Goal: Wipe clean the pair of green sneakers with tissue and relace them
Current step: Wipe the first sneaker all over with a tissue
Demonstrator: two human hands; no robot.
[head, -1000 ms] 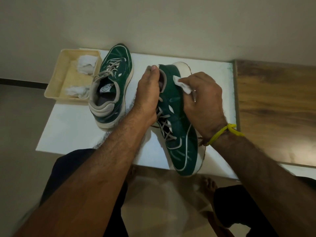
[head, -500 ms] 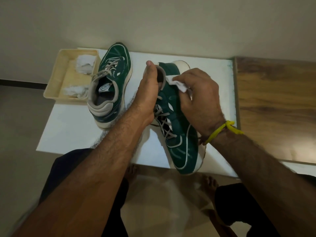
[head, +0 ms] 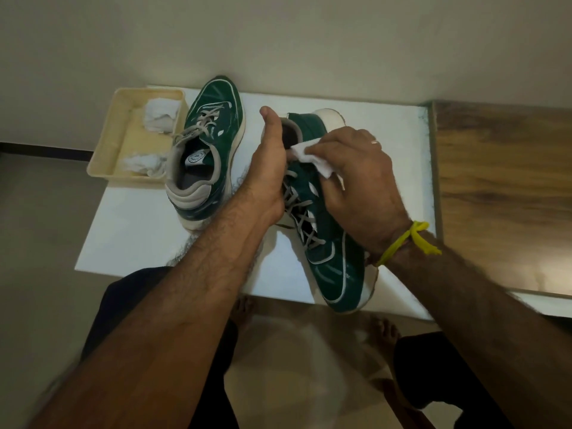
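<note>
The left hand [head: 266, 178] grips the near green sneaker [head: 328, 243] at its collar, thumb up along the heel opening, steadying it tipped on its side on the white board [head: 130, 230], toe toward the person. The right hand [head: 356, 184] pinches a white tissue [head: 312, 156] and presses it against the sneaker's upper side panel, just beside the left hand. The second green sneaker [head: 207, 150] stands upright to the left, touching a cream tray [head: 105, 150] holding crumpled tissues [head: 159, 114].
</note>
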